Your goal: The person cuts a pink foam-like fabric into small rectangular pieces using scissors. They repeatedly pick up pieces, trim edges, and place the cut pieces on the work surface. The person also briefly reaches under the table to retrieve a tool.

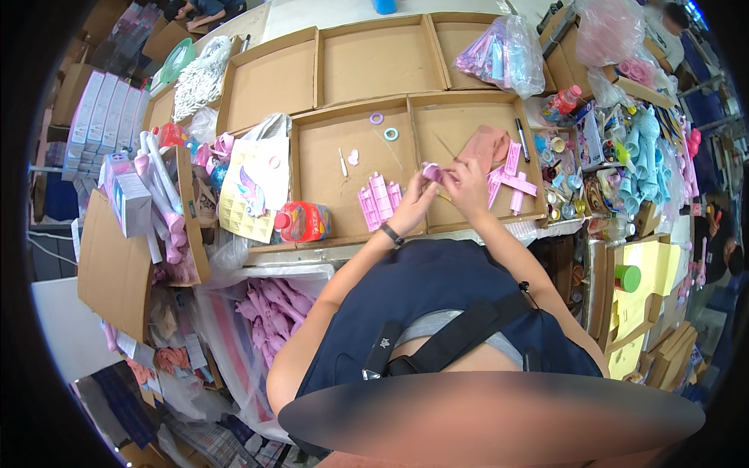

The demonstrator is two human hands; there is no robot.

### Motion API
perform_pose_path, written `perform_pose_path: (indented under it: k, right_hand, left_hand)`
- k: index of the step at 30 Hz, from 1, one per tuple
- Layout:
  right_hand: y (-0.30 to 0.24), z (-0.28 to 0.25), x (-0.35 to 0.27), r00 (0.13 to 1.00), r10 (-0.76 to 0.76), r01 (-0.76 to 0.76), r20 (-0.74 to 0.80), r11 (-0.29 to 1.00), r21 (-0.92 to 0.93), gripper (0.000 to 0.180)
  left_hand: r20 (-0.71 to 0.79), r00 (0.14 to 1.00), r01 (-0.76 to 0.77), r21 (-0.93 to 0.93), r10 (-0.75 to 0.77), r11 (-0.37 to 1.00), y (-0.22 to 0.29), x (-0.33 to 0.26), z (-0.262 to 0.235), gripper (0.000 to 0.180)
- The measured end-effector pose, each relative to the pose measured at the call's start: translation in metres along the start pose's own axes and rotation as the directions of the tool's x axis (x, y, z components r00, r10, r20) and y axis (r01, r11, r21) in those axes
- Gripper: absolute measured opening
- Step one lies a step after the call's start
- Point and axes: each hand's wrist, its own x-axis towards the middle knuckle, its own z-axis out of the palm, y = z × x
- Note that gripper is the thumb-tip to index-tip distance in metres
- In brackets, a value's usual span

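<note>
Fingers of the left hand (413, 204) pinch a small purple piece (431, 171), while those of the right hand (466, 189) bunch close beside it; whether they grip it too, I cannot tell. The piece is held over the near cardboard tray (328, 129), around its divider. It looks rounded and glossy, partly covered by fingertips. The tray's left compartment contains pink moulded parts (377, 203), a purple ring (376, 118) and a blue ring (392, 133); the right one, a dusty-pink cloth (485, 144), crossed pink pieces (515, 182) and a dark pen (522, 140). Left of the person, a plastic-lined container (222, 312) holds many pink figures (269, 316).
</note>
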Motion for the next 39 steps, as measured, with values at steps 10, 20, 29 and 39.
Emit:
perform_pose_path:
  k: [10, 20, 29, 39]
  right_hand:
    - [-0.055, -0.040, -0.010, 0.988, 0.065, -0.115, 0.138, 0.911, 0.396, 0.037]
    - [0.005, -0.045, -0.041, 0.865, 0.479, -0.436, 0.150, 0.567, 0.699, 0.026]
    - [0.104, -0.053, -0.063, 0.832, 0.548, -0.555, -0.086, 0.825, -0.108, 0.026]
    - [0.090, 0.005, -0.078, 0.737, 0.672, -0.593, 0.073, 0.694, -0.408, 0.077]
  left_hand:
    - [-0.246, 0.966, -0.114, -0.113, 0.083, 0.987, 0.044, -0.003, -0.005, 0.042]
    - [0.033, 0.998, -0.042, -0.135, 0.047, 0.990, 0.044, -0.024, -0.010, 0.031]
    - [-0.049, 0.998, -0.053, -0.223, 0.043, 0.973, 0.036, -0.025, -0.013, 0.029]
    - [-0.005, 0.995, 0.085, -0.479, -0.099, 0.873, 0.042, -0.031, -0.016, 0.031]
